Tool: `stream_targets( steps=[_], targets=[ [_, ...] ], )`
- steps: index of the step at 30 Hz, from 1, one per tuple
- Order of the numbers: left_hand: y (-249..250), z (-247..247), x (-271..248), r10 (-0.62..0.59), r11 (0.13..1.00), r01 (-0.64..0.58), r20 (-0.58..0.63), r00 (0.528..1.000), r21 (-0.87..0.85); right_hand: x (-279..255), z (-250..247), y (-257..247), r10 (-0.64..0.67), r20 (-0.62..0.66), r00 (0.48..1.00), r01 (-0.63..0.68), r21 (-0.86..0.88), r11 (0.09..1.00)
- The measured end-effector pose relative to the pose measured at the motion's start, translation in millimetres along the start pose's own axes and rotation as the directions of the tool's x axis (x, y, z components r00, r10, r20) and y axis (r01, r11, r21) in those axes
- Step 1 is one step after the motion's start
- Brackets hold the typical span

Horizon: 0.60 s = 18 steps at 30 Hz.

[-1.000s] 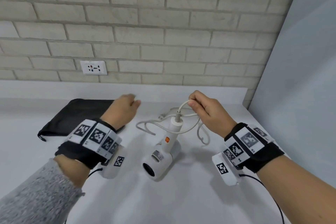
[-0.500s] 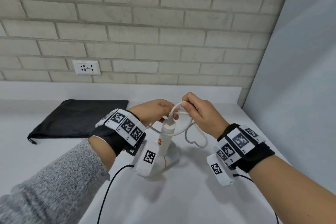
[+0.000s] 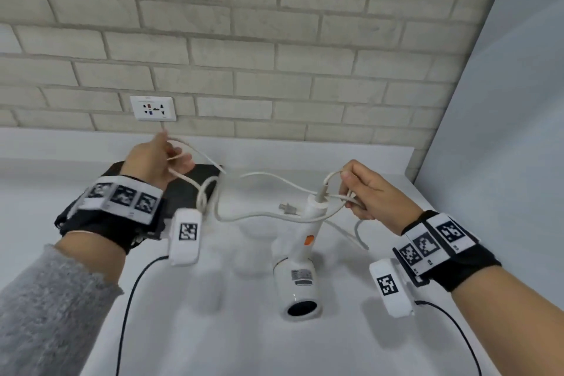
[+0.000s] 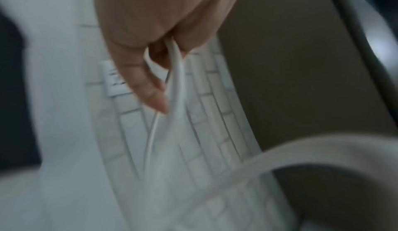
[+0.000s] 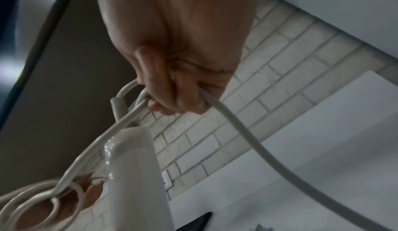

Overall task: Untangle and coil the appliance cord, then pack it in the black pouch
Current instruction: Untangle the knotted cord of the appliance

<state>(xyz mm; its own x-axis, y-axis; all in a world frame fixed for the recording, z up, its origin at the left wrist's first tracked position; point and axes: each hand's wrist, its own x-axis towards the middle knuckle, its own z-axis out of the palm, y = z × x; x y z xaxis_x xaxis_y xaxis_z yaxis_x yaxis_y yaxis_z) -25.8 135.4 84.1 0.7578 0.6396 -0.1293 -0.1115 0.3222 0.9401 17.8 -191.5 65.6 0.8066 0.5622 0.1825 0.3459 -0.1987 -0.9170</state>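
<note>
**Step in hand: untangling the cord**

The cord is white and attached to the top of the dryer handle. It is not yet coiled. It runs in slack loops between both raised hands, above the middle of the counter. One loop hangs below the left hand; another strand drops to the counter on the right side. The plug hangs free, just left of the dryer handle.

The right hand is closed around the cord close to its strain relief; the right wrist view shows the fingers curled round several strands. The left hand pinches a doubled strand between thumb and fingers, held up toward the back edge of the counter.

The dryer stands nozzle-down toward the front, handle tilted back.

The pouch lies flat near the back left, partly hidden by the left wrist. Whether its mouth is open cannot be told.

Next move, as judged: draw the strands apart until the loops clear, then free the plug end. Watch that pulling does not tip the dryer.
</note>
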Motion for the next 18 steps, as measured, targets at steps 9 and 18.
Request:
stream_targets(
  steps=[9,18],
  targets=[
    [-34,73,-60,-0.019,0.152,-0.707,0.718,0.696,0.69,17,23,-17,-0.265,-0.055,0.963,0.253,-0.166,0.953],
    [-53,107,-61,-0.216,0.89,-0.291,0.885,0.413,0.352,11,15,-10,-0.229,-0.075,0.97,0.208,-0.225,0.952]
  ],
)
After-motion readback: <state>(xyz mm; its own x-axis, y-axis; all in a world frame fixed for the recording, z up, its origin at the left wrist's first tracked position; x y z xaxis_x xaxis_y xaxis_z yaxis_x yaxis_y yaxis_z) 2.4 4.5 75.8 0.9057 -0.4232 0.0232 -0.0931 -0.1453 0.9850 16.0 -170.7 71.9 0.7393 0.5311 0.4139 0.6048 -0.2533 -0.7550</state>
